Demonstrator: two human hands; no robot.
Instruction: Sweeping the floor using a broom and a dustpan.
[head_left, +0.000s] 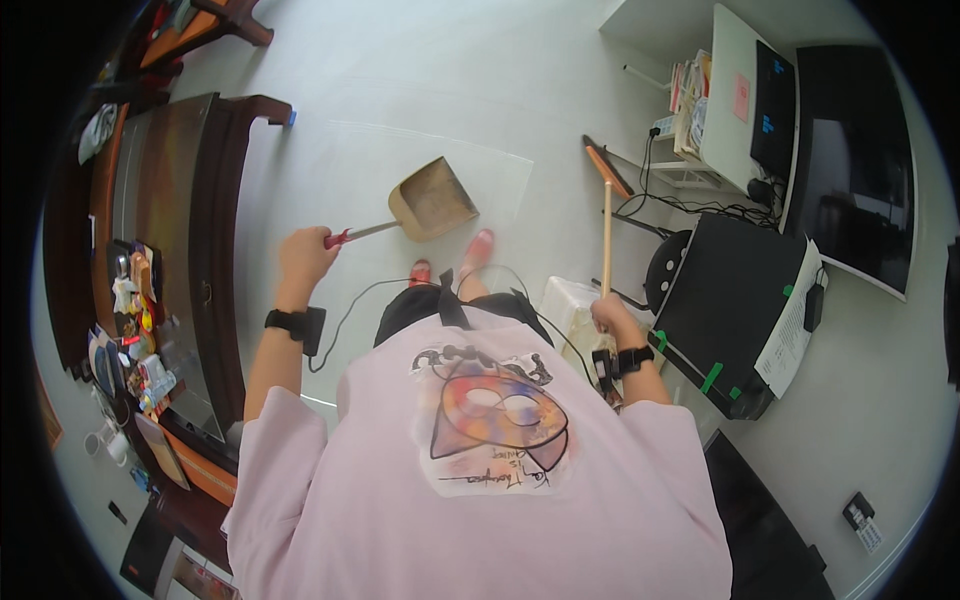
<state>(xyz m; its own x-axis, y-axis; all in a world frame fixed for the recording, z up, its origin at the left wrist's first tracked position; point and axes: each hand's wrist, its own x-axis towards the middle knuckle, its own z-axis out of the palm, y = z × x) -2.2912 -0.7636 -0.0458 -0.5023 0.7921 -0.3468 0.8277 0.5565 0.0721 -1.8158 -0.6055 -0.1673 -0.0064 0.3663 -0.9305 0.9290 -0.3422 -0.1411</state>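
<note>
My left hand (306, 259) is closed around the red-ended handle of a long-handled dustpan (442, 199). The beige pan lies low over the pale floor, just ahead of my feet; whether it touches the floor I cannot tell. In my right hand (619, 319) is the wooden stick of a broom (607, 240). Its head, orange with dark bristles, is at the far end by the white desk, apart from the dustpan. I make out no swept dirt in the pan or on the floor (360, 172).
A dark wooden cabinet (214, 285) with toys and small items on top runs along the left. On the right stand a white desk (724, 112), a monitor (847, 172), a black-covered table (720, 307) and a black stool (667, 270). Loose cables (697, 206) hang near the broom head.
</note>
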